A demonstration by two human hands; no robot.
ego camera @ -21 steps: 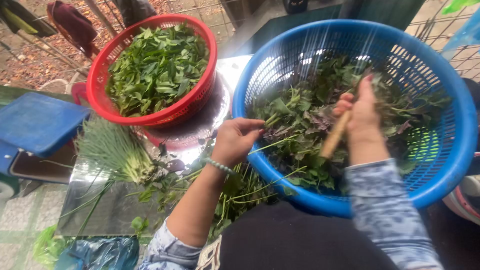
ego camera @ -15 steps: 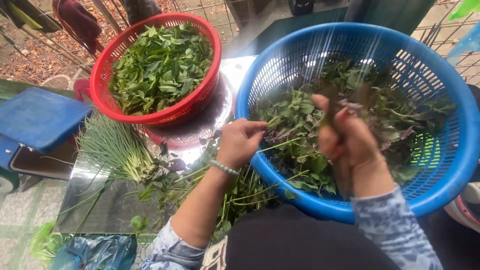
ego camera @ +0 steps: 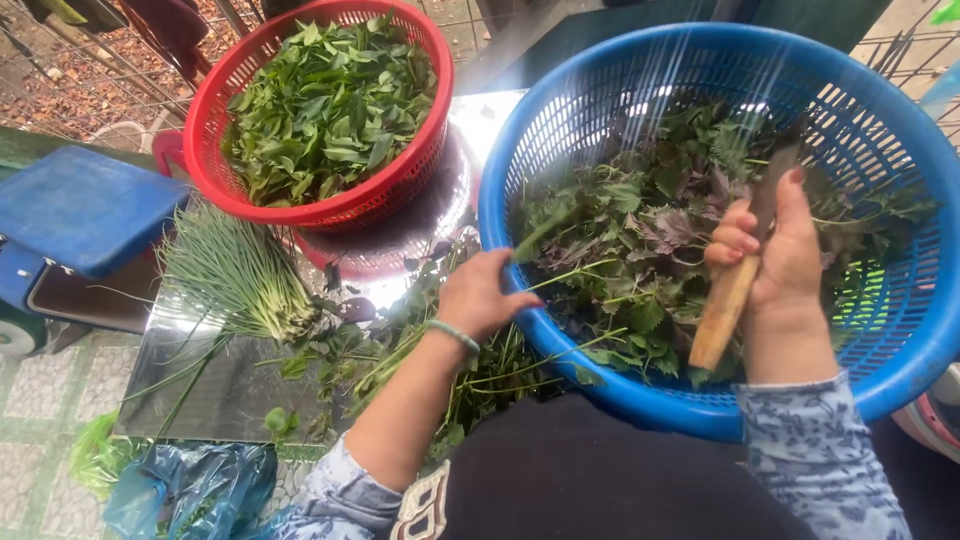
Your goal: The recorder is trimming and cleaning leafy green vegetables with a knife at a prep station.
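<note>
Wooden knife handle (ego camera: pixel 728 300) sits clamped in the right hand (ego camera: pixel 778 262), fingers curled tight, over purple-green herbs (ego camera: pixel 640 225) inside the blue basket (ego camera: pixel 905 120). Left hand (ego camera: pixel 478 295) rests on its rim, fingers pinching a stem (ego camera: pixel 570 275). Nearby: red basket (ego camera: pixel 240 70), chives (ego camera: pixel 235 270).

The scene is lit by bright, even daylight. Strong glare is thrown off the metal table (ego camera: pixel 420 215) at upper centre, where detail is washed out. Soft shadows are cast inside the blue basket (ego camera: pixel 905 330). Streaky blur is seen along its upper wall. Edges are slightly bowed by the wide lens.
</note>
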